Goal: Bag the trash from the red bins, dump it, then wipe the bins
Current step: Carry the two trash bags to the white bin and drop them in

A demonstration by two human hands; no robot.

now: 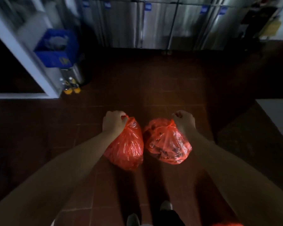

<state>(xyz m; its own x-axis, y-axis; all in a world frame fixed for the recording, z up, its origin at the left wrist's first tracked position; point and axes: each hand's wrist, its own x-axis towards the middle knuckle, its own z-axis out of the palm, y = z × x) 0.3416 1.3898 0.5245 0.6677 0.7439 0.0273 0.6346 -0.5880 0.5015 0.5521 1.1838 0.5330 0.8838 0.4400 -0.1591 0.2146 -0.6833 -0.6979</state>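
Note:
Two filled red plastic trash bags hang in front of me above the dark red tiled floor. My left hand [113, 122] grips the gathered neck of the left red bag [126, 145]. My right hand [184, 120] grips the knotted top of the right red bag [167, 144], which shows crumpled trash through its thin plastic. The two bags hang side by side, almost touching. No red bin is in view.
Metal cabinet doors [153, 25] with blue labels line the far wall. At the left stand a white frame [23, 53], a blue crate [55, 48], a steel can [77, 74] and two yellow bottles [71, 88]. A white counter edge [274, 111] is at the right. My shoes [166, 206] show below.

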